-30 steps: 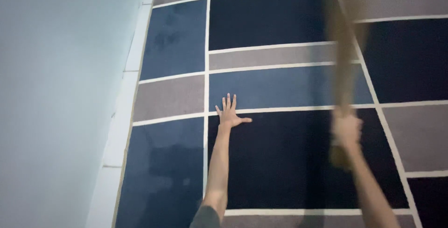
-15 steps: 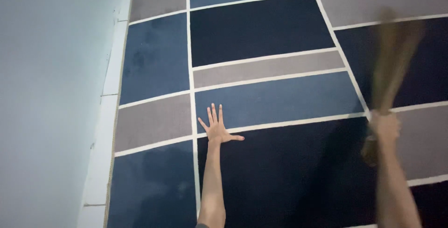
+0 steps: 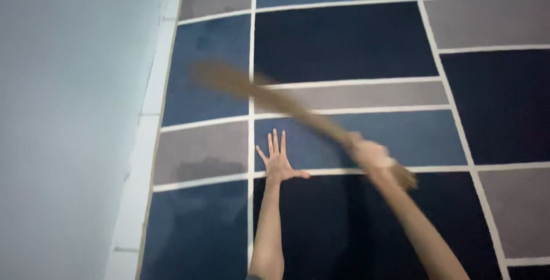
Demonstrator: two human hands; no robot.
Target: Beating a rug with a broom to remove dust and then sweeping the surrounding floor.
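Left hand: the left hand (image 3: 279, 162) lies flat and open on the carpet (image 3: 344, 39), fingers spread, palm down, holding nothing.
Right hand: the right hand (image 3: 368, 154) is closed around a straw broom (image 3: 275, 99), blurred by motion.
Broom: its bristle end reaches up and left of the right hand, passing just above the left hand's fingertips.
Carpet: blue, grey and dark blocks parted by white lines.
Wall: a pale wall (image 3: 69, 114) stands left of the left hand.

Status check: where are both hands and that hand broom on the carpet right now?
Left hand flat on the carpet, fingers spread. Right hand gripping the straw broom, blurred, bristles toward the wall. Nothing lying in the broom's way.
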